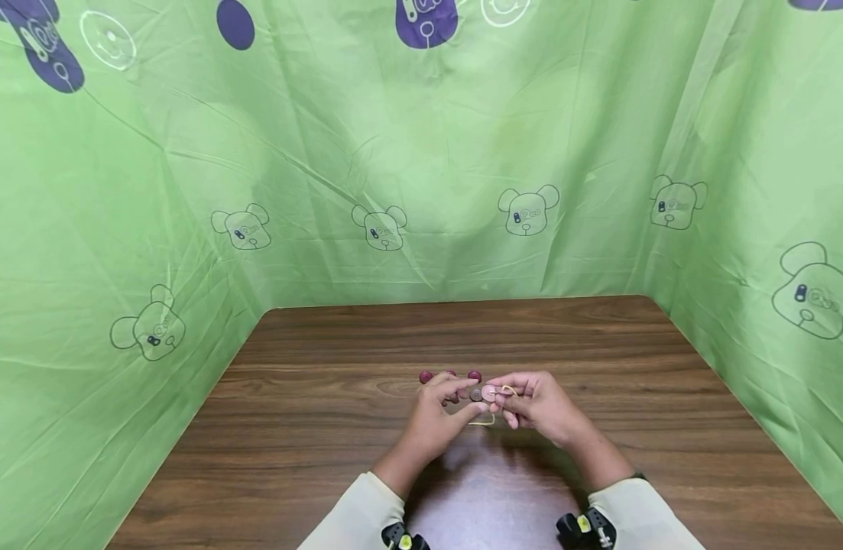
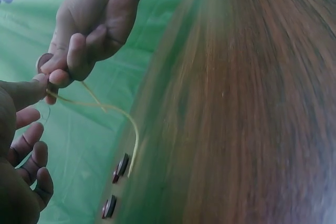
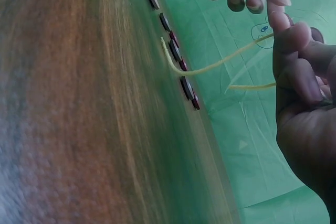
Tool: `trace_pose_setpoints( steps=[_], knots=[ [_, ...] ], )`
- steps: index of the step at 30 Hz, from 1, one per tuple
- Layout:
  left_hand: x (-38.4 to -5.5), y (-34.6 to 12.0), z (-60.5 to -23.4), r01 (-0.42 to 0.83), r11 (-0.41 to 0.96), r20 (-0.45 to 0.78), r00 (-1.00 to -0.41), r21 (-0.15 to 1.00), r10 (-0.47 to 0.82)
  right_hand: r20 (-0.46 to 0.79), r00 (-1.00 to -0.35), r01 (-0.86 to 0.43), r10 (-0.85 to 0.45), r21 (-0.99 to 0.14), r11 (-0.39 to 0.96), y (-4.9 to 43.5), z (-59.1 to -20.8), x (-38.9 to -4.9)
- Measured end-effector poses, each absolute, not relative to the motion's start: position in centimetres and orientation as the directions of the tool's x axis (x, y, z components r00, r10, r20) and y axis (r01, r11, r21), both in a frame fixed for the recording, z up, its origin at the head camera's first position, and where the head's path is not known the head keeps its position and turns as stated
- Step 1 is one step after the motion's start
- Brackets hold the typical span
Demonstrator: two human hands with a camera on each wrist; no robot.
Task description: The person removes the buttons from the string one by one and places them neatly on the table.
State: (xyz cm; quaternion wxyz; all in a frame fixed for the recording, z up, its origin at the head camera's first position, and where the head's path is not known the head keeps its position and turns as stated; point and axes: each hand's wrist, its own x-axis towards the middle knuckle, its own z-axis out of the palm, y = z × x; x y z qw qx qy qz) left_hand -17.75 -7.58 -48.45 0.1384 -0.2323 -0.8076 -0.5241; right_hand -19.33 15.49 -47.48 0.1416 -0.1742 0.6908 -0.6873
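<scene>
Above the table my left hand (image 1: 435,416) and right hand (image 1: 541,405) meet at the fingertips. My left thumb and index finger pinch a grey-brown button (image 1: 476,394). Right beside it, a pink button (image 1: 489,393) is held between my right thumb and fingers. A thin yellow string (image 1: 509,390) runs at these buttons; one length (image 3: 210,67) hangs below the hands in a curve, its end loose. Fingers hide where the string meets the buttons. The left hand's other fingers (image 2: 31,153) are loosely bent, holding nothing.
Dark red buttons (image 1: 474,376) lie on the brown wooden table (image 1: 325,428) just beyond my hands. Several dark buttons (image 3: 174,50) stand out in a row in the right wrist view. A green printed cloth (image 1: 455,260) encloses the table's back and sides.
</scene>
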Motion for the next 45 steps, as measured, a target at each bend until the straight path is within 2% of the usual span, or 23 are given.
trace_pose_setpoints(
  steps=[8, 17, 24, 29, 33, 45],
  knots=[
    [-17.6, -7.0, -48.2, 0.521, 0.335, 0.472, -0.854, 0.785, 0.220, 0.051, -0.900, -0.064, -0.433, -0.998, 0.017, 15.6, -47.6, -19.4],
    [-17.6, -6.8, -48.3, 0.502, 0.395, 0.465, -0.864, 0.769, 0.192, 0.074, -0.898, -0.088, -0.434, -0.996, 0.012, 15.5, -47.7, -19.4],
    [-17.7, -6.8, -48.7, 0.593, 0.407, 0.557, -0.802, 0.695, 0.217, 0.120, -0.888, -0.141, -0.444, -0.990, 0.016, 15.5, -47.8, -19.5],
    [-17.8, -6.7, -49.1, 0.671, 0.398, 0.645, -0.732, 0.626, 0.219, 0.110, -0.890, -0.137, -0.443, -0.990, 0.029, 15.4, -47.7, -19.4],
    [-18.0, -6.8, -49.2, 0.702, 0.382, 0.681, -0.700, 0.601, 0.216, 0.100, -0.897, -0.141, -0.431, -0.988, 0.066, 15.3, -47.7, -19.4],
    [-18.2, -7.0, -49.4, 0.712, 0.335, 0.688, -0.694, 0.616, 0.211, 0.093, -0.916, -0.144, -0.390, -0.984, 0.106, 15.0, -48.1, -19.5]
  ],
)
